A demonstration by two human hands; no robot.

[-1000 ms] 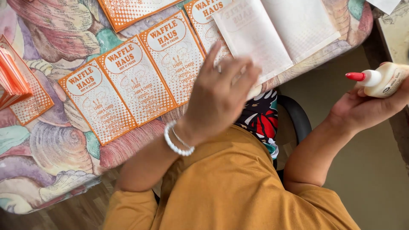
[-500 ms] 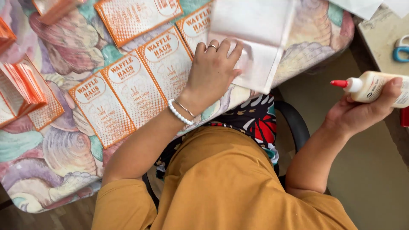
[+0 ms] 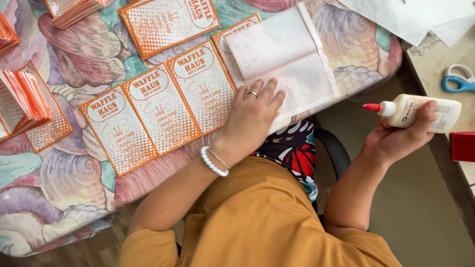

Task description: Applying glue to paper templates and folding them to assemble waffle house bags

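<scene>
Here, left hand [image 3: 250, 116] spread flat on one pale, matte paper sheet [image 3: 287, 59]. Right hand [image 3: 396, 141] wrapped round one smooth white plastic glue bottle [image 3: 420, 112], red-capped. Beside, three flat orange cards [image 3: 158, 113] in a row.

A bench draped in a pastel seashell-patterned cloth [image 3: 59, 198] fills the frame under soft, even daylight. Below it, the curved black arm of an office chair [image 3: 335, 148] shows against a plain olive-tan floor [image 3: 420, 207], while a beige stone-look side counter [image 3: 435, 64] runs along the right edge.
</scene>
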